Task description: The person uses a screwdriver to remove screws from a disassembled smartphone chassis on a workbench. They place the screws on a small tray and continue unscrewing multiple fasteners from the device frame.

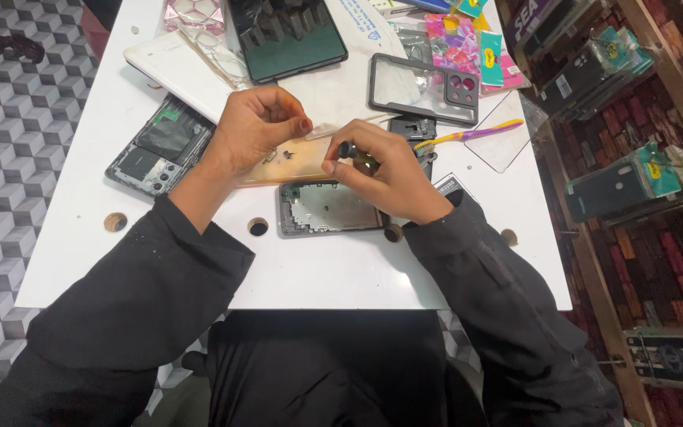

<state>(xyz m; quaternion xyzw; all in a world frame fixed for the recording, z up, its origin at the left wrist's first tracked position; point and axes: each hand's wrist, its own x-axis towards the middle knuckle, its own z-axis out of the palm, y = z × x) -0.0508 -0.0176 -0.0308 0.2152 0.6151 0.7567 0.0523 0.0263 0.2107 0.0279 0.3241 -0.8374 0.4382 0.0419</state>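
On the white table (pixel 81 237), the left hand (pixel 258 126) pins the gold phone back (pixel 294 162) while the right hand's (pixel 389 174) grip pinches a screwdriver (pixel 349 150).

table (pixel 341 273): white | toothbrush (pixel 476 133): purple-yellow | floor (pixel 17 119): grey-white cube pattern

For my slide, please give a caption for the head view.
Left hand steadies a gold phone part while right hand holds a small screwdriver over it.

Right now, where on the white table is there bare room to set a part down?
The near strip of the white table, between the grey phone frame and the near edge, is bare. So is the left margin beside the opened phone. The far side, around the dark phone case and toothbrush, is crowded.
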